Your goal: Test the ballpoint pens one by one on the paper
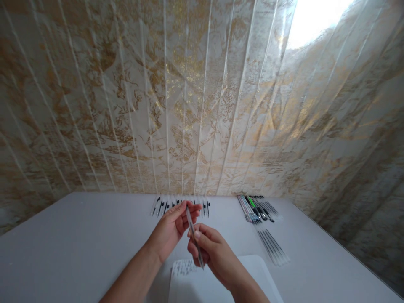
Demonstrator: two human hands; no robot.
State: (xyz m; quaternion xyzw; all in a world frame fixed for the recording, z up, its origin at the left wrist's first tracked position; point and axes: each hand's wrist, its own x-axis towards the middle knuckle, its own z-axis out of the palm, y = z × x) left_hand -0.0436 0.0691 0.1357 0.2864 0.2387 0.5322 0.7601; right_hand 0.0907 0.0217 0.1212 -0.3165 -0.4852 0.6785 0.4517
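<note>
A slim pen (195, 237) with a clear, dark-cored barrel is held slantwise above the table, its pointed tip toward the lower right. My right hand (210, 248) grips the barrel between thumb and fingers. Around the pen's upper end is my left hand (173, 225), with thumb and index finger touching it and the other fingers loosely extended. Below the hands lies a white board (221, 282) with small dark handwriting near its upper left corner.
Behind the hands, a row of clear pen parts and black caps (160, 207) lines the table's back edge. At the right lie assorted pens (249, 208) and several thin refills (273, 246). A patterned, shiny curtain (183, 105) hangs behind the table (78, 244).
</note>
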